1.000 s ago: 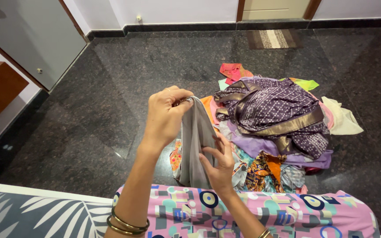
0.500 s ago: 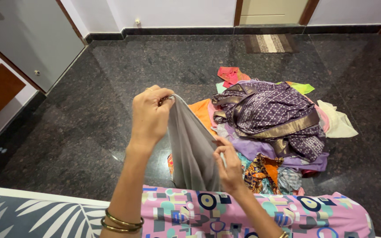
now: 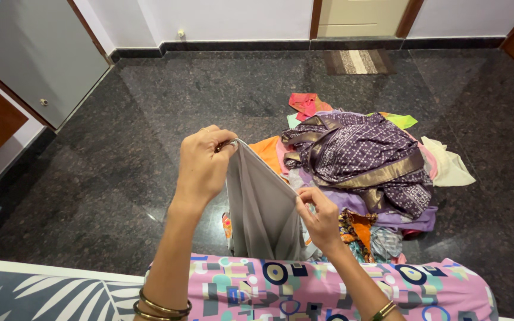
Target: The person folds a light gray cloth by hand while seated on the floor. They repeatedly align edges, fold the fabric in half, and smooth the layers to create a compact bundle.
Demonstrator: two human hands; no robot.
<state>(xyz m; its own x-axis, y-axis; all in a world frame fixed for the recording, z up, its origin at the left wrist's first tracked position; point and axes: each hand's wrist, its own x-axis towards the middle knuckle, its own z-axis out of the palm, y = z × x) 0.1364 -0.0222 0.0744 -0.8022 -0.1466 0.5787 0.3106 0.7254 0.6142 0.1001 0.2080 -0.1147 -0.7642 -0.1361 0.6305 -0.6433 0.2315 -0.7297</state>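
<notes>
My left hand (image 3: 202,166) pinches the top corner of a grey cloth (image 3: 260,211) and holds it up. My right hand (image 3: 321,217) grips the same cloth's upper edge, lower and to the right. The grey cloth hangs down between both hands, in front of my lap. My lap is covered by a pink patterned garment (image 3: 328,288). Just beyond the hands, a pile of mixed clothes (image 3: 358,160) lies on the dark floor, with a purple dotted fabric with gold trim on top.
Dark polished stone floor (image 3: 120,172) all around the pile. A leaf-print cushion edge (image 3: 37,297) at lower left. A grey cabinet door (image 3: 25,53) at left, a striped doormat (image 3: 358,61) and a door at the far wall.
Both hands have spread apart along the grey cloth's edge, the left lifting outward, so the cloth now hangs wider and flatter than a second ago.
</notes>
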